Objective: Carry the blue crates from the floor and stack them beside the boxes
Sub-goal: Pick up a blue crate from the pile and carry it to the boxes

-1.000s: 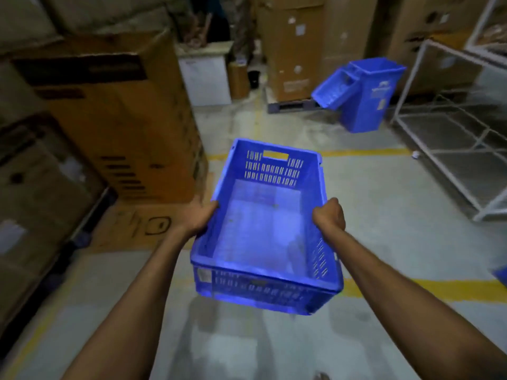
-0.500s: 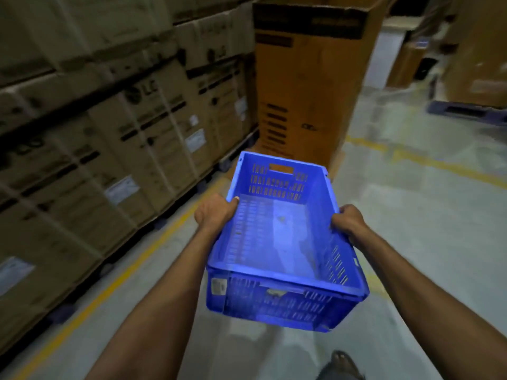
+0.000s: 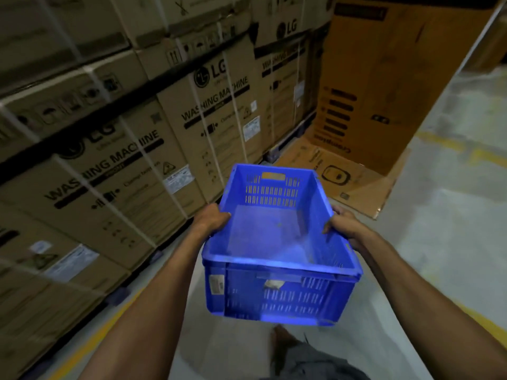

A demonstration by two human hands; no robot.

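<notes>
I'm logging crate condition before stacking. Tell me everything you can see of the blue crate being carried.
The blue crate looks like moulded plastic, rectangular, open-topped and empty. Its end walls have slotted vents and a handle cutout; a small label sits on the near end. It is held off the floor, roughly level, left hand and right hand gripping its long rims.

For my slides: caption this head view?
Both hands carry an empty blue crate past stacked boxes.
</notes>
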